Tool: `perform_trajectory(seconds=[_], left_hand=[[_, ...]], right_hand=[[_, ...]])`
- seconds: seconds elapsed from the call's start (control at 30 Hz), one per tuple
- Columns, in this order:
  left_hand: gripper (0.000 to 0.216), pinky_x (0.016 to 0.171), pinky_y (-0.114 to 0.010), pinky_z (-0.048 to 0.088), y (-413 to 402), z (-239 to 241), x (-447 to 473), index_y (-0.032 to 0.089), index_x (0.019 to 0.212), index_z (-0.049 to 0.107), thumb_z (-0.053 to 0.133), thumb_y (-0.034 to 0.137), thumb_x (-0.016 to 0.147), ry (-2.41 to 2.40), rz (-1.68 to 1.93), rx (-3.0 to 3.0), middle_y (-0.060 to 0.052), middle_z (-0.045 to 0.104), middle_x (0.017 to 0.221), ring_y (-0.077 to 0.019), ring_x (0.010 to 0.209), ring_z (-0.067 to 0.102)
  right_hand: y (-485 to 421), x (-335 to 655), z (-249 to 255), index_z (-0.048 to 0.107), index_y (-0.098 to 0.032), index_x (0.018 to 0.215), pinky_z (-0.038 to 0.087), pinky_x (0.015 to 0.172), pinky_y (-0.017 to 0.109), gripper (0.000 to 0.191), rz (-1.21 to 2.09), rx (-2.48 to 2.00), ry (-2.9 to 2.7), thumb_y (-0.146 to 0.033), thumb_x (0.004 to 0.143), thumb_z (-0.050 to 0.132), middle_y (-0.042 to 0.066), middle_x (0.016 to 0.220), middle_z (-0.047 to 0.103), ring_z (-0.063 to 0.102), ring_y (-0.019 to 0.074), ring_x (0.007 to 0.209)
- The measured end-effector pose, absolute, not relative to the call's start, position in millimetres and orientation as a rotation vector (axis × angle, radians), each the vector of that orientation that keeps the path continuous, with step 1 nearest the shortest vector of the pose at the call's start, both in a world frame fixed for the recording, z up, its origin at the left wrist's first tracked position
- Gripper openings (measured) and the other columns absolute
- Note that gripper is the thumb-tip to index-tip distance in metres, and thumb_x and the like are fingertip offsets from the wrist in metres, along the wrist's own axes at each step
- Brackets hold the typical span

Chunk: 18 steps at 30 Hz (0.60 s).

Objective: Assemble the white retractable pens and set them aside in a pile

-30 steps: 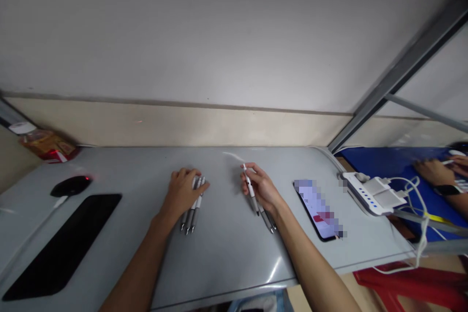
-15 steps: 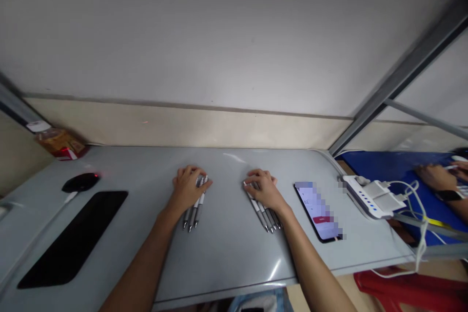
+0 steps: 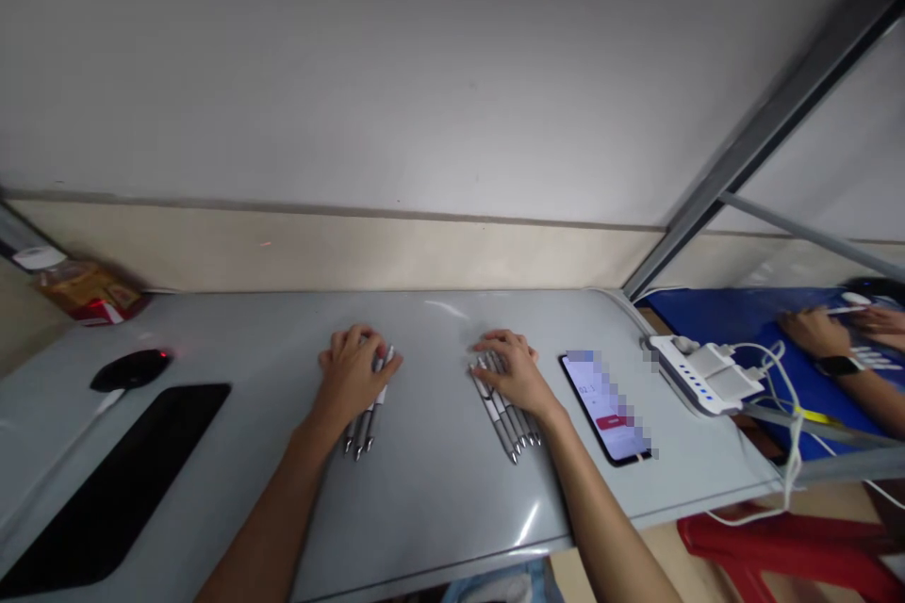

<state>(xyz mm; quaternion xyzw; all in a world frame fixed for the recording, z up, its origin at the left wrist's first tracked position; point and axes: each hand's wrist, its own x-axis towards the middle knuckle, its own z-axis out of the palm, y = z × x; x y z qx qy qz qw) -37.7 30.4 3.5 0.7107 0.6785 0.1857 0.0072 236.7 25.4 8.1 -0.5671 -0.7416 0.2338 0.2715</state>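
Several silver-and-white pens lie side by side on the grey table under my left hand. Its fingers are curled over their far ends, with the thumb along the right side; the metal tips point toward me. My right hand is closed over a second bunch of pens, whose tips also point toward me. The leftmost pen there lies slightly fanned out from the others, near the thumb. Both palms hide parts of the pens. A gap of bare table separates the two bunches.
Right of my hands lies a lit phone, then a white power strip with cables. At left are a black mouse, a dark flat pad and a bottle. Another person's hands work at a blue table.
The leftmost pen in the right bunch has slid toward me and spread from the others. My left hand has barely shifted on its pens. The whole view has turned slightly.
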Motion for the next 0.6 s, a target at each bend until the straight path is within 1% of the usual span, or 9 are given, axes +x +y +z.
perform_trajectory(seconds=[0.1,0.17,0.3,0.37,0.43,0.6], left_hand=[[0.025,0.084,-0.045,0.038,28.9,3.9,-36.6,0.020,0.071,0.057,0.056,0.044,0.079,2.070,0.551,2.277,-0.008,0.054,0.110,-0.0291,0.106,0.043],[0.024,0.084,-0.044,0.037,28.5,4.4,-36.2,0.020,0.071,0.058,0.056,0.043,0.078,2.037,0.540,2.308,-0.008,0.054,0.110,-0.0293,0.107,0.043],[0.023,0.084,-0.046,0.037,29.0,6.1,-37.5,0.022,0.080,0.060,0.055,0.044,0.079,2.066,0.566,2.315,-0.008,0.053,0.112,-0.0299,0.107,0.042],[0.024,0.084,-0.047,0.036,29.1,6.7,-38.2,0.022,0.081,0.060,0.056,0.045,0.078,2.094,0.547,2.308,-0.009,0.053,0.113,-0.0309,0.107,0.042],[0.024,0.083,-0.048,0.036,28.2,7.2,-37.4,0.021,0.080,0.060,0.056,0.044,0.078,2.102,0.518,2.324,-0.009,0.054,0.112,-0.0314,0.107,0.042],[0.023,0.083,-0.046,0.036,23.8,9.7,-30.2,0.019,0.069,0.056,0.055,0.040,0.079,2.107,0.460,2.430,-0.009,0.054,0.110,-0.0302,0.105,0.043]], right_hand=[[27.2,238.1,6.2,0.068,-0.034,0.105,0.026,0.095,0.044,0.035,0.632,-1.550,-2.041,-0.040,0.072,0.074,0.004,0.122,0.055,0.041,0.0275,0.118],[28.5,238.3,5.2,0.068,-0.034,0.105,0.026,0.095,0.044,0.036,0.619,-1.567,-2.058,-0.039,0.070,0.076,0.004,0.122,0.055,0.041,0.0277,0.118],[29.7,238.4,4.8,0.068,-0.034,0.105,0.026,0.095,0.043,0.033,0.595,-1.543,-2.046,-0.039,0.072,0.074,0.003,0.120,0.056,0.042,0.0262,0.116],[29.9,238.3,4.8,0.068,-0.034,0.104,0.026,0.095,0.043,0.031,0.584,-1.533,-2.019,-0.041,0.074,0.072,0.003,0.120,0.056,0.043,0.0254,0.116],[29.9,237.8,4.7,0.068,-0.033,0.104,0.026,0.095,0.042,0.030,0.575,-1.537,-2.008,-0.040,0.075,0.072,0.003,0.119,0.055,0.043,0.0251,0.115],[28.7,235.6,2.8,0.068,-0.033,0.105,0.025,0.095,0.044,0.032,0.544,-1.545,-2.065,-0.040,0.074,0.073,0.004,0.120,0.055,0.041,0.0264,0.116]])
